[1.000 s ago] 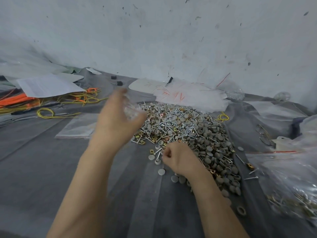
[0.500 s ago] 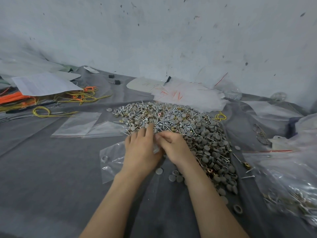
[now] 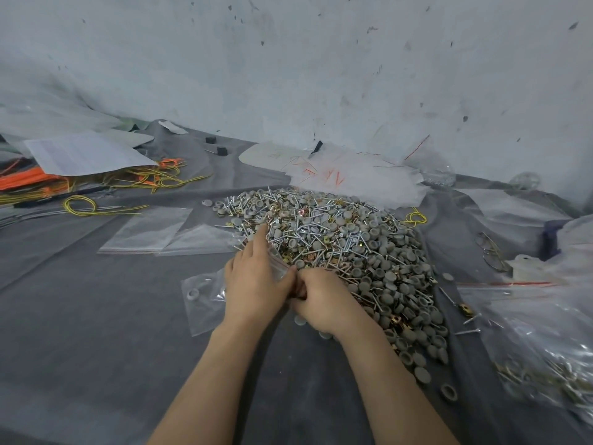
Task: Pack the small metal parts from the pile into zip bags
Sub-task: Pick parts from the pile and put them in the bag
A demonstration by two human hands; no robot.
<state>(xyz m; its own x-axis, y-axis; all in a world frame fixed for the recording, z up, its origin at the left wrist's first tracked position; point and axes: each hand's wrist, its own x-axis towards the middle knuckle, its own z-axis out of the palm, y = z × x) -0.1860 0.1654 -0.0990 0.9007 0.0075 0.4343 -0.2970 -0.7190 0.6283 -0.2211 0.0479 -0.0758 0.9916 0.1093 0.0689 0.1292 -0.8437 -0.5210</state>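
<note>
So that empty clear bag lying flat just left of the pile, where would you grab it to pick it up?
Pinch the empty bag at its near left corner, coming in from the left. It lies flat on the grey cloth, so only an edge gives fingers any purchase. Its right side also meets a second bag next to the pile, which probably makes that side awkward.

Yellow wires [image 3: 80,205] near paper sheet [image 3: 83,154]
</note>
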